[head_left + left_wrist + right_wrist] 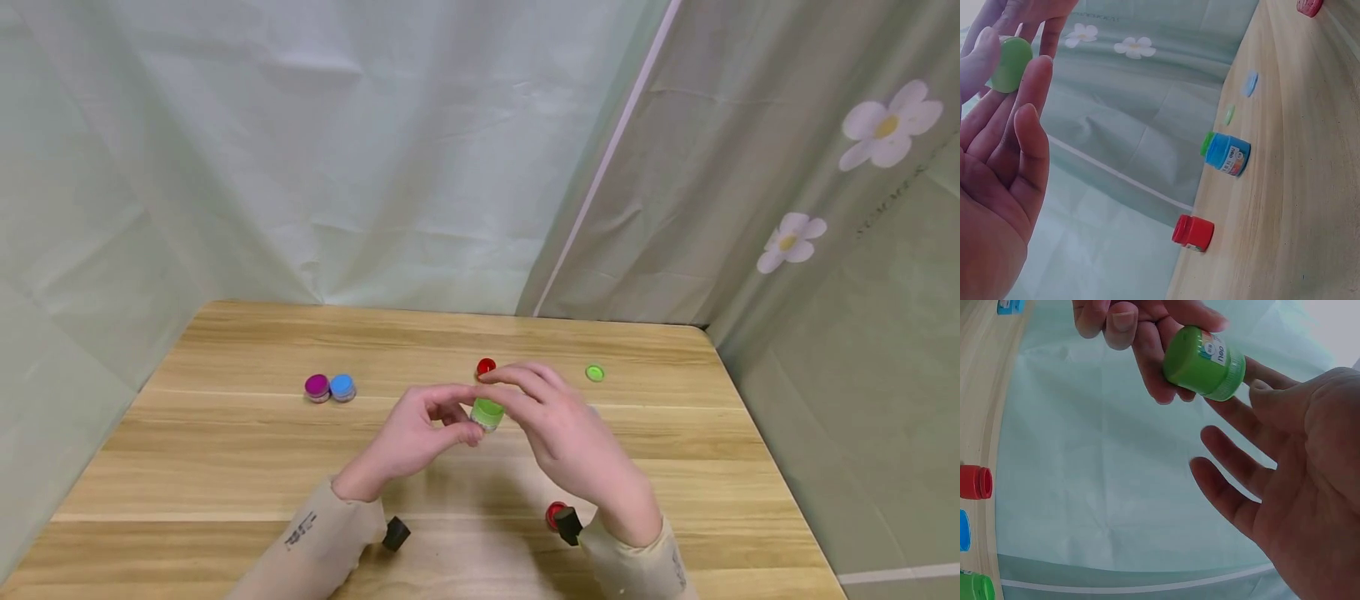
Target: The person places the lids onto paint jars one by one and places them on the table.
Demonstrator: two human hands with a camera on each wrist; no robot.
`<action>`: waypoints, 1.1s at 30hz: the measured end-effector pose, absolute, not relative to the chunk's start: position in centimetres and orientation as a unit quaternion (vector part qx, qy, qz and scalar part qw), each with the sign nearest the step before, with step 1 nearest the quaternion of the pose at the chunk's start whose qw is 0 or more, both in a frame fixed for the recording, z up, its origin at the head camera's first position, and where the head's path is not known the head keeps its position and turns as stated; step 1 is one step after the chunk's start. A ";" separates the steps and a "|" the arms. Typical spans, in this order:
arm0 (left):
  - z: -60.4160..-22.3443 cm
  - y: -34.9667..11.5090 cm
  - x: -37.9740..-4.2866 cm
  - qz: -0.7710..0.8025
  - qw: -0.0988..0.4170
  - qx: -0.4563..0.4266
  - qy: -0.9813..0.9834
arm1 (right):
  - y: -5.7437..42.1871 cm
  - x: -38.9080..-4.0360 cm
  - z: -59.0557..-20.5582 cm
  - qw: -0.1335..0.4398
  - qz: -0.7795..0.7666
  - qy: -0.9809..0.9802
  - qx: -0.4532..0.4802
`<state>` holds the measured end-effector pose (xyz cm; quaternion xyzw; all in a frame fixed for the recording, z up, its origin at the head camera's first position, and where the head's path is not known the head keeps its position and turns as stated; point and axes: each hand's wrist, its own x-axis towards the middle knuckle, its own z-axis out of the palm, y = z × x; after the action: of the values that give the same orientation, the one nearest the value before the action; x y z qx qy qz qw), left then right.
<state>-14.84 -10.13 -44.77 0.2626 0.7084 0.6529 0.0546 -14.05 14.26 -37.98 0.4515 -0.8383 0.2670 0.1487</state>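
My left hand (416,429) pinches a small green paint jar (1200,362) between thumb and fingers, above the table. The jar tilts, its ribbed cap end facing my right hand. My right hand (566,425) reaches over from the right, its forefinger extended across the jar's top. In the right wrist view, my right thumb (1261,387) lies near the cap, while the other fingers spread loosely without curling round the jar. A rounded green face of the jar shows between the hands in the left wrist view.
A purple-topped jar (317,386) and a blue-topped jar (342,386) stand together at left. Behind the hands are a red jar (1194,232) and a blue jar (1230,154), with green behind it. Green (595,372), blue (1250,84) and red (555,515) lids lie rightward.
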 end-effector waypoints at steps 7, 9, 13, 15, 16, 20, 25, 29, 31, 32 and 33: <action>-44.9 -10.2 -14.9 0.658 0.054 0.279 0.697 | 14.2 -14.1 -38.2 0.148 0.267 -0.829 0.468; -44.9 -10.2 -14.9 0.657 0.053 0.280 0.698 | 14.2 -14.0 -38.2 0.148 0.266 -0.833 0.462; -44.8 -10.2 -14.9 0.652 0.046 0.272 0.706 | 14.3 -13.9 -38.2 0.144 0.260 -0.843 0.448; -44.8 -10.2 -14.9 0.649 0.045 0.268 0.710 | 14.4 -13.8 -38.2 0.142 0.257 -0.847 0.443; -44.8 -10.2 -14.9 0.649 0.045 0.268 0.711 | 14.4 -13.8 -38.2 0.142 0.255 -0.849 0.440; -44.7 -10.2 -14.8 0.651 0.051 0.267 0.709 | 14.4 -13.8 -38.2 0.142 0.252 -0.852 0.436; -44.6 -10.1 -14.8 0.658 0.053 0.268 0.701 | 14.2 -13.7 -38.2 0.140 0.248 -0.858 0.429; -44.7 -10.2 -14.7 0.664 0.053 0.280 0.691 | 14.1 -13.6 -38.2 0.137 0.248 -0.862 0.421; -44.8 -10.3 -14.7 0.666 0.051 0.287 0.687 | 14.0 -13.5 -38.2 0.137 0.249 -0.862 0.420; -44.8 -10.3 -14.8 0.666 0.051 0.291 0.685 | 14.1 -13.5 -38.2 0.139 0.248 -0.862 0.420; -44.9 -10.3 -14.8 0.666 0.050 0.294 0.684 | 14.1 -13.5 -38.2 0.140 0.247 -0.861 0.421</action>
<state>-14.78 -10.32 -44.86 0.2938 0.6837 0.6661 0.0500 -13.51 14.07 -38.18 0.4212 -0.8613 0.2472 0.1400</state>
